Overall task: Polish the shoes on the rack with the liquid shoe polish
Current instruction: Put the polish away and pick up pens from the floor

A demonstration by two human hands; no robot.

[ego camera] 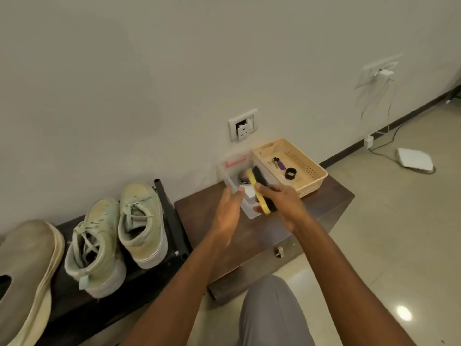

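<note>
Head view: your right hand (pixel 282 203) is gripping the brush (pixel 262 189) over the box (pixel 233 171); left fingers (pixel 230 193) are hanging open, shoes (pixel 119 233) lying left.

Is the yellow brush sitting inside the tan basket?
No, the right hand holds the yellow brush over the clear box, beside the tan basket.

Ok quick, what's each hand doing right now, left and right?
Left hand: open, fingertips on the clear plastic box.
Right hand: closed around the yellow shoe brush.
</note>
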